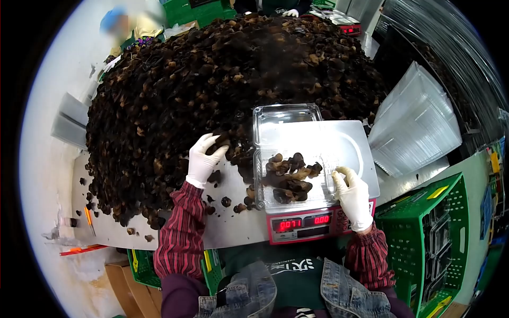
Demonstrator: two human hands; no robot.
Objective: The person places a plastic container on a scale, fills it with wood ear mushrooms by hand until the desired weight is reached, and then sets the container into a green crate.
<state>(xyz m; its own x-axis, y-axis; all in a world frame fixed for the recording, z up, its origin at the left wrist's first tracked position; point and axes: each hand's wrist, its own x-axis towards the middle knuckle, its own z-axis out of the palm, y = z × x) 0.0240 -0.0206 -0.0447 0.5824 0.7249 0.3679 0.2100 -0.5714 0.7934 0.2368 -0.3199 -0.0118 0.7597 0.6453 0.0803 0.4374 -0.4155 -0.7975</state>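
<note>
My left hand (204, 159), in a white glove, is at the near edge of a large heap of dark mushroom pieces (175, 100), its fingers closed round a dark piece. My right hand (351, 197), also gloved, is at the right side of an open clear plastic box (265, 197), thumb and fingers pinched at its rim. Several mushroom pieces (291, 183) lie in the box, and its lid (286, 112) is folded back behind it. The box rests on a red and silver scale (347, 138) with lit red digits.
Stacked clear boxes (416, 122) lean right of the scale. Below them stands a green crate (419, 228) holding black-looking boxes. Loose pieces (226, 202) lie along the table's front edge. Co-workers are across the heap, one with white gloves (291, 12), near another scale (350, 30).
</note>
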